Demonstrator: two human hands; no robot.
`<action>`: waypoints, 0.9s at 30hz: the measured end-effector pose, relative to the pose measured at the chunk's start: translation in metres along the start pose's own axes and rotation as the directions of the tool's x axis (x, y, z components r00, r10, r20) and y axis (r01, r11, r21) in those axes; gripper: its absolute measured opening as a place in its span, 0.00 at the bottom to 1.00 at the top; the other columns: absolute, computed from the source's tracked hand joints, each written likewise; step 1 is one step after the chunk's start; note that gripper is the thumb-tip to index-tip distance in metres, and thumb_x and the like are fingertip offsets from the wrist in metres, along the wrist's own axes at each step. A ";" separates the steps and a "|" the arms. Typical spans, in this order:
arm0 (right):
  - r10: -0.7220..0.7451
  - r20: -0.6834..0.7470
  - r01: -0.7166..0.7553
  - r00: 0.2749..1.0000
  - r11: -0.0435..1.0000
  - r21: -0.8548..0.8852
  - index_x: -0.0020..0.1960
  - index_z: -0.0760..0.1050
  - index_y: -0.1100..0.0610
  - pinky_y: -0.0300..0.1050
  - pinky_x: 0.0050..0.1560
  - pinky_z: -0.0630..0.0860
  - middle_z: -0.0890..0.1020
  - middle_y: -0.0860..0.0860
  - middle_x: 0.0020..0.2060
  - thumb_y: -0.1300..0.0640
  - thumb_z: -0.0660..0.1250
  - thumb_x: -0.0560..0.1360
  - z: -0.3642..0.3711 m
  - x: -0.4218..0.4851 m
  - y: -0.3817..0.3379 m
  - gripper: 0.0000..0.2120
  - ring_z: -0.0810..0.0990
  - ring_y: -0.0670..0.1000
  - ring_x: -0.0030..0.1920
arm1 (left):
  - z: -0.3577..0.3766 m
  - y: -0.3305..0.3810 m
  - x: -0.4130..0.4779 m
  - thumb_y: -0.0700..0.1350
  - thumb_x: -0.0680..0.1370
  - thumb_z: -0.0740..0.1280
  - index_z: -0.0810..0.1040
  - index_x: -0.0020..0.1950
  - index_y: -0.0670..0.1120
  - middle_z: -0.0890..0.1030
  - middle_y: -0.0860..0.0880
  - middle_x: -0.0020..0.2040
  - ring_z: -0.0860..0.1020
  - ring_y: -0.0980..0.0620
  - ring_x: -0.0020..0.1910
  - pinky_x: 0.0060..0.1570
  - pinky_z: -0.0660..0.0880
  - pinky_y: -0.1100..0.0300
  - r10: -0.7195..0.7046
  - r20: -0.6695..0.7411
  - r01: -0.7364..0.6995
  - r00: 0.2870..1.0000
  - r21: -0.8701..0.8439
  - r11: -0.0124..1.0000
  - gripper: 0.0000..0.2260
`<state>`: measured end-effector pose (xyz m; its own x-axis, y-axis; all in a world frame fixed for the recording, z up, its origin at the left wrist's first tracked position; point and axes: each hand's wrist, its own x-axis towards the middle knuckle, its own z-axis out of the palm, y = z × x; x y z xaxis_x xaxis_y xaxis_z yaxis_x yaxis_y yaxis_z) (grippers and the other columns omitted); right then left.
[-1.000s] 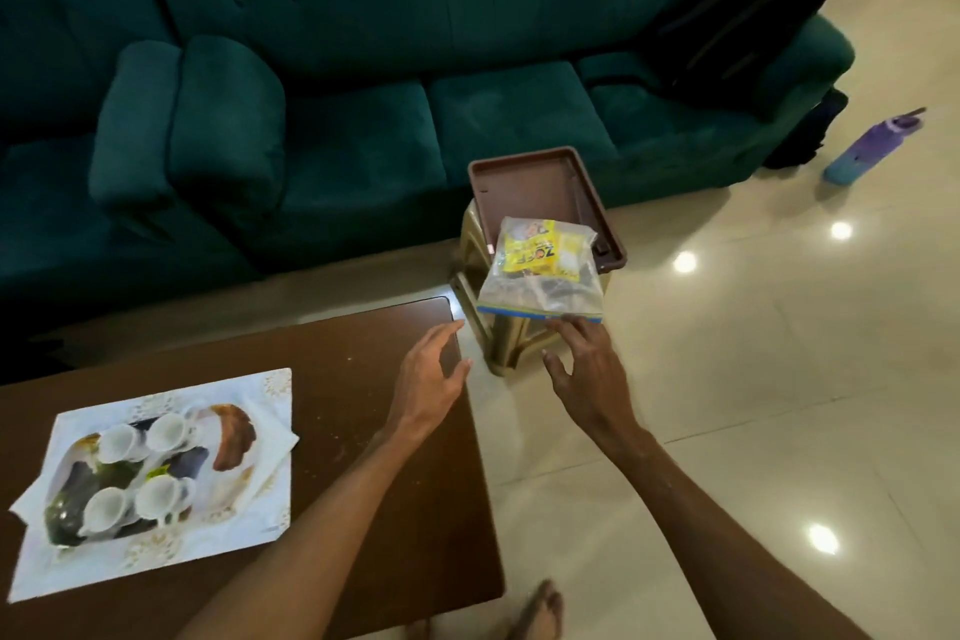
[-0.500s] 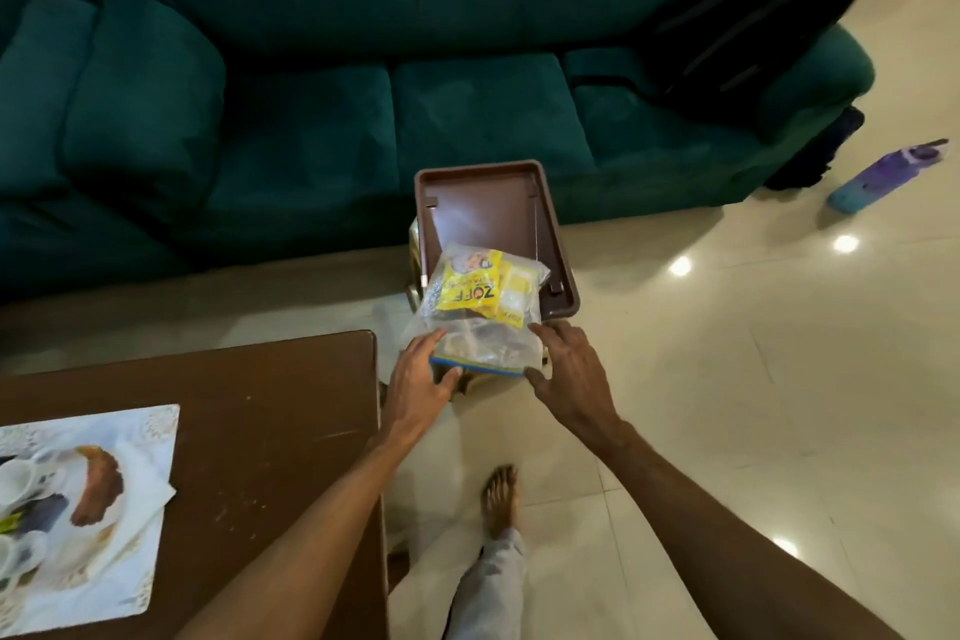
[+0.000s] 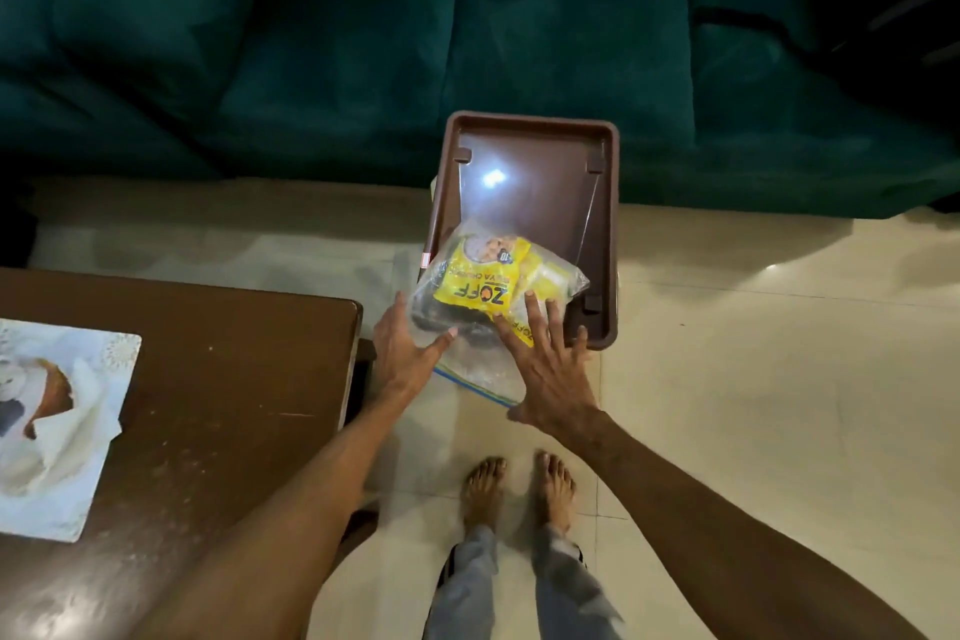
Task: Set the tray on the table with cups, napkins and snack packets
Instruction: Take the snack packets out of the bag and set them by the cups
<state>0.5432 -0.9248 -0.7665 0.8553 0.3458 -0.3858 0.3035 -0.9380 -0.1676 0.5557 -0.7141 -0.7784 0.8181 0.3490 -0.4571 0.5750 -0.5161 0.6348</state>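
Note:
A brown plastic tray (image 3: 535, 208) rests on a low stool in front of the sofa. On its near end lies a clear zip bag of yellow snack packets (image 3: 483, 283), overhanging the tray's edge. My left hand (image 3: 402, 351) clasps the bag's left side, thumb on top. My right hand (image 3: 548, 372) lies over its right part with fingers spread and the thumb at the bag's near corner. On the brown table (image 3: 234, 379) at left, a patterned placemat (image 3: 72, 489) carries a white napkin (image 3: 78, 411); the cups are cut off by the frame edge.
A dark green sofa (image 3: 519, 42) runs across the back, close behind the tray. My bare feet (image 3: 519, 489) stand on the pale tiled floor (image 3: 753, 379) between table and tray. The table corner (image 3: 353, 312) is just left of my left hand.
I have stepped up to the tray; the view swung right and down, pushing the placemat and cups to the left edge. Both hands moved from short of the bag onto it.

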 end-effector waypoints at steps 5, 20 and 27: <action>-0.090 -0.191 0.113 0.977 0.987 0.114 0.80 0.54 0.46 0.67 0.67 0.68 0.54 0.60 0.79 0.68 0.72 0.62 0.020 0.007 0.025 0.52 0.54 0.65 0.78 | -0.003 0.005 0.005 0.48 0.72 0.77 0.76 0.67 0.43 0.79 0.45 0.40 0.77 0.49 0.30 0.28 0.77 0.58 -0.091 -0.046 0.079 0.995 -0.226 0.971 0.26; -0.156 -0.478 0.335 0.864 0.888 0.316 0.64 0.80 0.55 0.54 0.59 0.78 0.81 0.55 0.60 0.62 0.67 0.77 -0.115 0.000 0.017 0.16 0.78 0.57 0.60 | -0.108 0.092 -0.064 0.41 0.77 0.73 0.85 0.56 0.41 0.85 0.44 0.41 0.80 0.56 0.31 0.31 0.79 0.62 -0.064 -0.253 -0.059 0.965 -0.447 0.893 0.08; -0.202 -0.566 0.448 0.799 0.827 0.339 0.61 0.82 0.57 0.50 0.58 0.78 0.83 0.55 0.58 0.65 0.69 0.74 -0.163 -0.042 -0.056 0.16 0.81 0.56 0.57 | -0.185 0.066 -0.139 0.45 0.69 0.80 0.78 0.69 0.48 0.76 0.51 0.60 0.79 0.54 0.57 0.49 0.81 0.64 0.182 -0.073 -0.195 0.981 -0.443 0.875 0.28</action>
<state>0.5589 -0.8908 -0.5930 0.8601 0.4506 0.2389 0.4925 -0.6119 -0.6188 0.4826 -0.6516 -0.5582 0.9078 0.3054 -0.2873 0.3497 -0.1734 0.9207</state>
